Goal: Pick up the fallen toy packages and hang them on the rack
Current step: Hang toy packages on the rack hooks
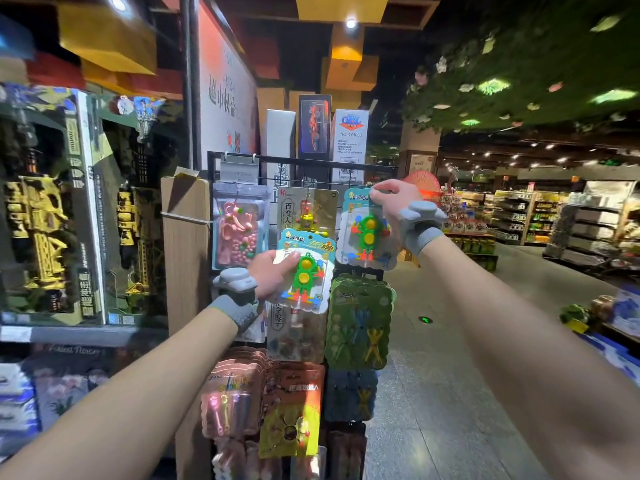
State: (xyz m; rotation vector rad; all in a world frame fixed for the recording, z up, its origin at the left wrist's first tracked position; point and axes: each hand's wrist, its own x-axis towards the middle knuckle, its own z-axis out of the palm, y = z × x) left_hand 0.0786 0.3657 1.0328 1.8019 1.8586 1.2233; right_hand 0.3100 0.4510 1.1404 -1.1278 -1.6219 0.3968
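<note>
A green-robot toy package [309, 271] is gripped at its left edge by the left hand [273, 273], fingers curled round the card, in front of a black wire rack [346, 163]. At two o'clock from it, a second matching package [363, 237] is pinched at its top by the right hand [386, 199], against the rack's top row. Other toy packs [358, 323] are hung at five o'clock.

Only one wide-angle view is given, taken from the head; it is faced forward at the rack [298, 160], seen near; an aisle [433, 341] is shown at right.
</note>
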